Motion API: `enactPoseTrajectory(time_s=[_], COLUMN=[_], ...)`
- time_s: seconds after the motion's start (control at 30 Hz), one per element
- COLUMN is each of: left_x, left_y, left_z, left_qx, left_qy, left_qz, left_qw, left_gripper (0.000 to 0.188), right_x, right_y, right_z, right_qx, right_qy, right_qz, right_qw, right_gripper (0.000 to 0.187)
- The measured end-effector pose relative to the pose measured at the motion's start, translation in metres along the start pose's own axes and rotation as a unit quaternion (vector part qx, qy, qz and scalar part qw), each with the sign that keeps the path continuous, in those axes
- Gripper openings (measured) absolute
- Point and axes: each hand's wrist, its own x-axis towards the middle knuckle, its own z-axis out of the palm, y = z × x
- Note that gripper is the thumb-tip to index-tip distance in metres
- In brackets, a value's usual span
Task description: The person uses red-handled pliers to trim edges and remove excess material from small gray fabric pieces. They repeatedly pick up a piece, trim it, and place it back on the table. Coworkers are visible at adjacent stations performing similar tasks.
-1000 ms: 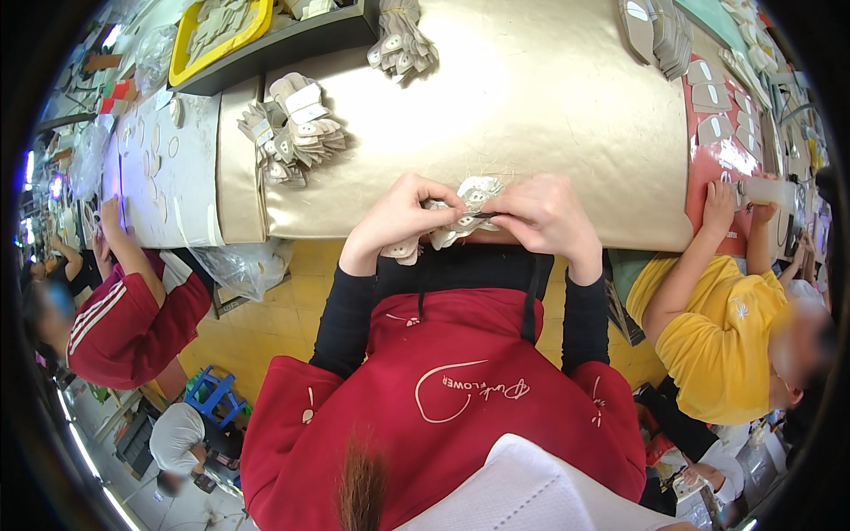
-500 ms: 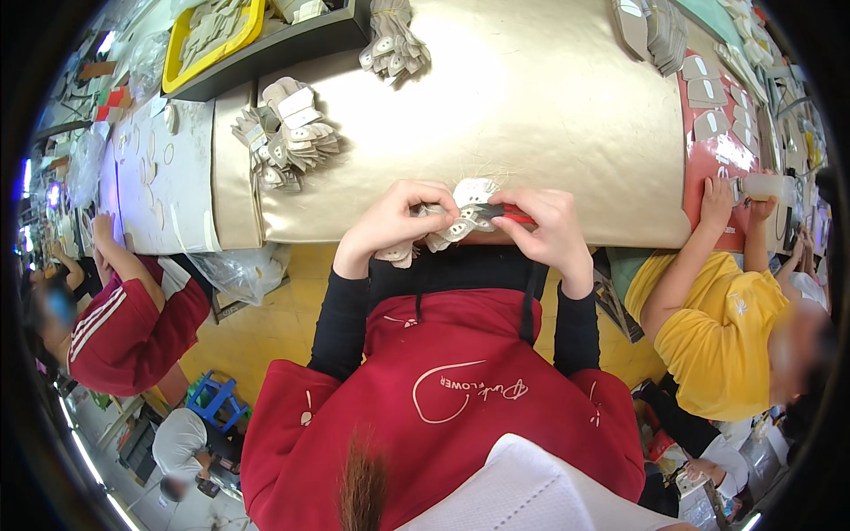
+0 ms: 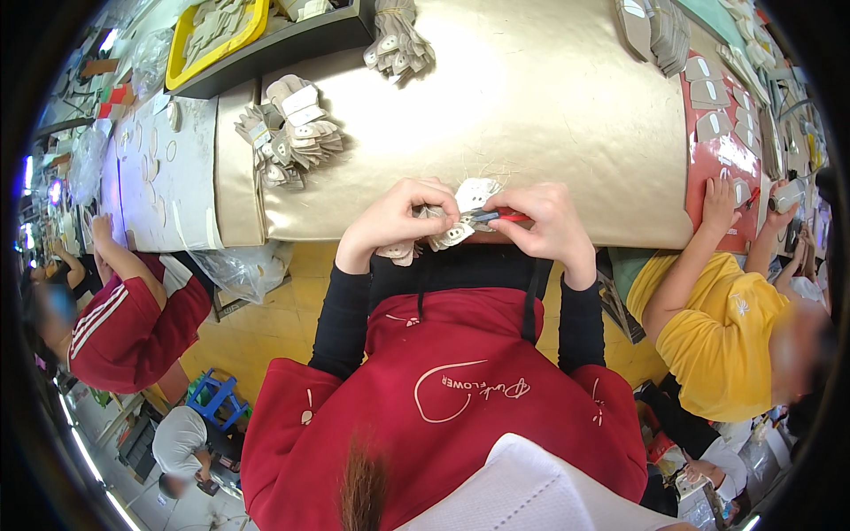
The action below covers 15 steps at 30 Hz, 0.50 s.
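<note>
Red-handled tool (image 3: 492, 215), pointing left, long axis nearly level

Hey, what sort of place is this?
Probably a workshop, perhaps for shoe parts: insole-shaped pieces and bundled beige cutouts lie on the gold-covered table, with a co-worker in yellow alongside.

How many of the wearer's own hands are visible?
2: the left hand holds pale pieces near the front edge of the table; the right hand, beside it, holds a red-handled tool. Neither is hidden.
</note>
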Motion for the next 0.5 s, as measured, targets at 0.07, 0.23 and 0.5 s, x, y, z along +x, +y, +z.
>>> enactPoseTrajectory(time_s=[0.07, 0.23, 0.5], left_x=[-0.0004, -0.0009, -0.0019], left_y=[-0.0012, -0.0038, -0.0081], left_z=[0.0001, -0.0004, -0.0051], left_qx=[-0.012, -0.021, -0.043], left_qy=[0.004, 0.007, -0.009], left_qz=[0.0, 0.006, 0.019], left_qw=[1.0, 1.0, 0.999], left_gripper=[0.009, 0.01, 0.017], right_x=[0.0008, 0.0028, 0.0056], right_y=[0.0009, 0.002, 0.0009], right_z=[0.0007, 0.0007, 0.0012], right_qx=[0.002, -0.001, 0.008], right_qy=[0.003, 0.003, -0.012], right_qz=[-0.006, -0.017, -0.057], right_qw=[1.0, 1.0, 0.998], right_gripper=[0.018, 0.018, 0.019])
